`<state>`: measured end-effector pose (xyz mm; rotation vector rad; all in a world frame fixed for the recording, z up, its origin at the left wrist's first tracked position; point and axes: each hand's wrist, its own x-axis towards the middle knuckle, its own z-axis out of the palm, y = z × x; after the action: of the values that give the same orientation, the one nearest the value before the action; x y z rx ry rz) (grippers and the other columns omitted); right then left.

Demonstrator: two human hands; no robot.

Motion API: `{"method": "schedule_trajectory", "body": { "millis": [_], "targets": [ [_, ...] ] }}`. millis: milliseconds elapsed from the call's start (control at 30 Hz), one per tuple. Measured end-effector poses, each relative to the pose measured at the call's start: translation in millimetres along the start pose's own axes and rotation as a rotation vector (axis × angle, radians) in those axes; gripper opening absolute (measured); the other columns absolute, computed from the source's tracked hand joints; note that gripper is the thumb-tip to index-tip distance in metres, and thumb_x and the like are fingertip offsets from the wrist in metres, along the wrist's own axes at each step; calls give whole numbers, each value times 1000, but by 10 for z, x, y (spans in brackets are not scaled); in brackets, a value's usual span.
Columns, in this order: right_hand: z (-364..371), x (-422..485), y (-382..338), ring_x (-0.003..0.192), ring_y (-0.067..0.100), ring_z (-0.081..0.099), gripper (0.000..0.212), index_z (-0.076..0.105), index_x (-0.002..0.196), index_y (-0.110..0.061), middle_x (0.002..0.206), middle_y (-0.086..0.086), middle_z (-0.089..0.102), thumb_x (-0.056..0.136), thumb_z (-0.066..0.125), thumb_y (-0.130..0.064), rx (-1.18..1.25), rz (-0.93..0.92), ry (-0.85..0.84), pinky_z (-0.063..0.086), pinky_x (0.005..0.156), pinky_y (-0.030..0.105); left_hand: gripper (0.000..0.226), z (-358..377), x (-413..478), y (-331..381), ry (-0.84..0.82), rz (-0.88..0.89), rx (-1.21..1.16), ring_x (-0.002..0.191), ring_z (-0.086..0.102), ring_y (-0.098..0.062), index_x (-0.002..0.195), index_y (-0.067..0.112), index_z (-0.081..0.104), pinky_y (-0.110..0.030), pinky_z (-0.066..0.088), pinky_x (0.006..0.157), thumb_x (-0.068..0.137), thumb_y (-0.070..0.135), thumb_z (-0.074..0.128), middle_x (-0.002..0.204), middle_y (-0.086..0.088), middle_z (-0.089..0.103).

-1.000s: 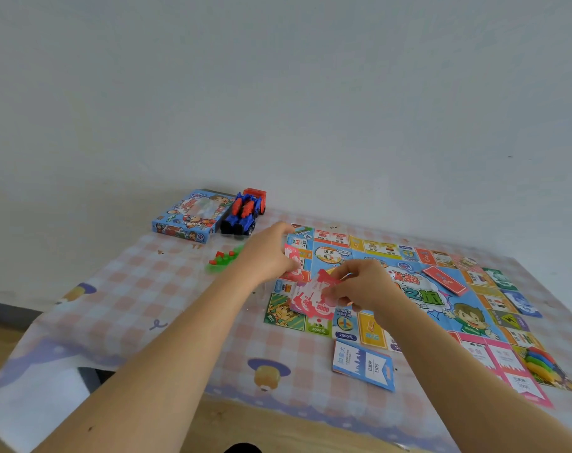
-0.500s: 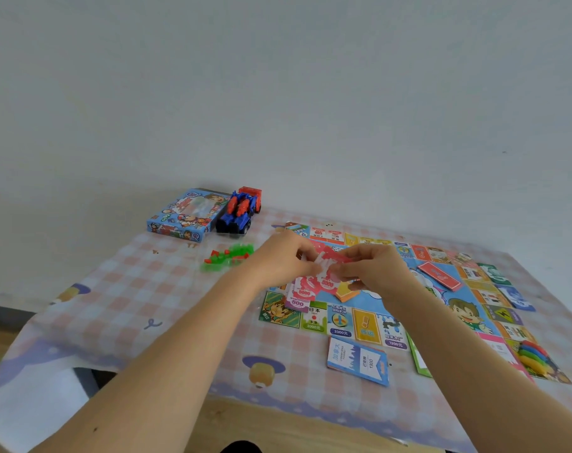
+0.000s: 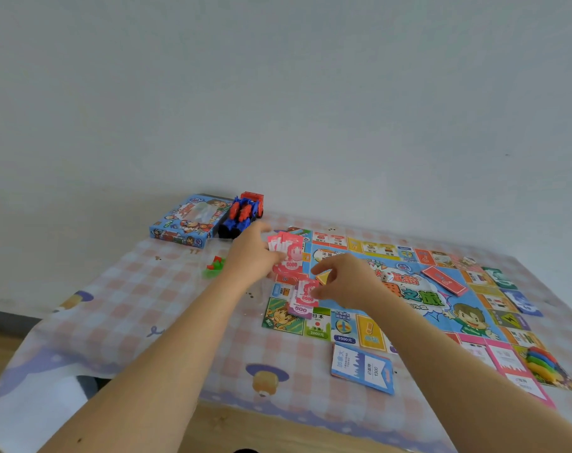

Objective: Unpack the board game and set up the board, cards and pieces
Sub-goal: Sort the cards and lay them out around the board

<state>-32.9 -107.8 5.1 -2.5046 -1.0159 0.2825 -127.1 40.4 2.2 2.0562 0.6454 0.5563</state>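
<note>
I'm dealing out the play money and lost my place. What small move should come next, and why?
Probably the right hand should release the pink note it seems to pinch over the small pile on the board, then go to the fan of pink notes in the left hand for another: that fan holds several more, so the dealing looks unfinished.

Left arm: bare, stretched from the lower left of the frame up to the centre.
Left hand (image 3: 250, 256): just left of centre, fingers curled, gripping a fan of notes (image 3: 287, 253).
Right arm: bare, stretched from the lower right corner up to the centre.
Right hand (image 3: 346, 282): back up, fingers bent down, tips touching a note (image 3: 307, 294); grip unclear.
Hands: near each other, apart.
</note>
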Motion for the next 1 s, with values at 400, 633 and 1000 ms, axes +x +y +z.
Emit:
{"method": "schedule_trajectory", "body": {
  "millis": [400,633,1000],
  "targets": [
    [67,119,-97,79,17,52,28,60,91,-26,98,-4,51,73,80,-29,-43,17,2,53,78,36,30,-59,53,-56,25,21,-61,71,63,-10,115,6,57,-13,50,50,87,9,65,106,-10,69],
    [81,152,-131,95,22,57,35,61,115,-24,124,4,57,81,71,-26,-116,-4,-98,50,86,35,22,-8,47,-33,-8,25,-71,82,69,-17,107,6,58,-30,59,67,87,12,65,105,-10,70],
    [-123,51,-62,55,11,57,11,67,76,-17,67,1,65,79,73,-9,378,52,163,49,52,21,15,-50,33,-19,7,27,-99,80,70,-20,99,11,58,-42,59,71,87,7,65,98,-10,71]
  ]
}}
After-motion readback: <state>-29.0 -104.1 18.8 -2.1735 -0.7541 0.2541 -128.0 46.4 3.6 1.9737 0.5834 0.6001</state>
